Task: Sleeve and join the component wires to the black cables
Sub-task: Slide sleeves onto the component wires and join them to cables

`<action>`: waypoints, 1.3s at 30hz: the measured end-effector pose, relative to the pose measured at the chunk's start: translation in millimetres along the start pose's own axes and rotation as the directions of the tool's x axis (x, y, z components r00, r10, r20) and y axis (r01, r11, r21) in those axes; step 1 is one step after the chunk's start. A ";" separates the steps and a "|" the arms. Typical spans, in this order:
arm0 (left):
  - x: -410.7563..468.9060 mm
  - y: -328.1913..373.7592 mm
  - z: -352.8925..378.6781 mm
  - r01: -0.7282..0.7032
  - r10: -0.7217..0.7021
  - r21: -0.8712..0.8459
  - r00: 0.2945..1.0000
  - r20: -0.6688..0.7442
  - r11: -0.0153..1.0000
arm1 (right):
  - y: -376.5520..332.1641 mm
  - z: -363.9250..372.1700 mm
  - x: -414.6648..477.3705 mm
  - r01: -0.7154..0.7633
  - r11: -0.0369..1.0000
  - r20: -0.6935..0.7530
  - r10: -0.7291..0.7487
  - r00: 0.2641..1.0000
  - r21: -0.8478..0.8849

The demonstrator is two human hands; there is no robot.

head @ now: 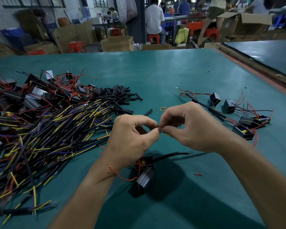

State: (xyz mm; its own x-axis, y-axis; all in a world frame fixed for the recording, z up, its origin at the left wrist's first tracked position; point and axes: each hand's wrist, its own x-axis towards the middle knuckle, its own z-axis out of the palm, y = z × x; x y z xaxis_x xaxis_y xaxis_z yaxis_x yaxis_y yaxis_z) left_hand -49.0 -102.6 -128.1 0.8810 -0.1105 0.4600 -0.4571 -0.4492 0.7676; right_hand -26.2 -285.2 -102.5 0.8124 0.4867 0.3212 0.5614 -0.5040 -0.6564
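My left hand (132, 138) and my right hand (186, 128) meet fingertip to fingertip above the green table (155, 71). Both pinch thin wire ends between thumb and forefinger; a short blue and yellow wire tip (165, 134) shows just below the pinch. Under my left wrist hangs a black box component (144, 176) with a red wire (120, 175) and a black cable (170, 155) running off to the right. The joint itself is hidden by my fingers.
A large pile of black cables with yellow and blue wires (45, 133) covers the left. Behind it lie boxed components (31, 95) and black sleeve tubes (119, 96). Joined assemblies (238, 116) lie at the right. People and cartons fill the background.
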 end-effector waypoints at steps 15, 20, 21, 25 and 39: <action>1.6 3.3 0.6 0.170 -0.161 -0.186 0.985 0.062 0.968 | 1.7 2.9 0.5 -0.011 1.000 -0.001 0.011 1.000 -0.001; 5.0 2.1 1.5 0.291 -0.271 -0.322 0.957 0.106 0.901 | 1.0 3.3 -0.9 0.037 0.999 -0.001 -0.037 0.999 -0.015; 5.1 2.8 1.6 0.330 -0.305 -0.350 0.944 0.128 0.877 | 1.1 3.5 -0.8 0.048 0.999 0.002 -0.048 0.999 -0.021; 6.3 5.0 -0.4 0.475 -0.423 -0.427 0.880 0.217 0.770 | 1.6 4.1 -0.7 0.080 0.996 0.002 -0.080 0.997 -0.036; 10.1 2.1 -6.3 0.514 -0.500 -0.403 0.853 0.147 0.758 | 13.8 -1.9 2.2 -0.108 0.994 0.107 0.105 0.989 0.025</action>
State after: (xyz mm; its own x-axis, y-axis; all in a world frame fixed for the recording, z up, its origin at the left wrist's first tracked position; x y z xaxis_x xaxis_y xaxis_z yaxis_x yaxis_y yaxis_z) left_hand -41.8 -99.1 -119.1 0.9984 -0.0004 -0.0572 0.0571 -0.0398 0.9976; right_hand -16.4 -292.4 -109.5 0.8454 0.5046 0.1753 0.4659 -0.5361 -0.7040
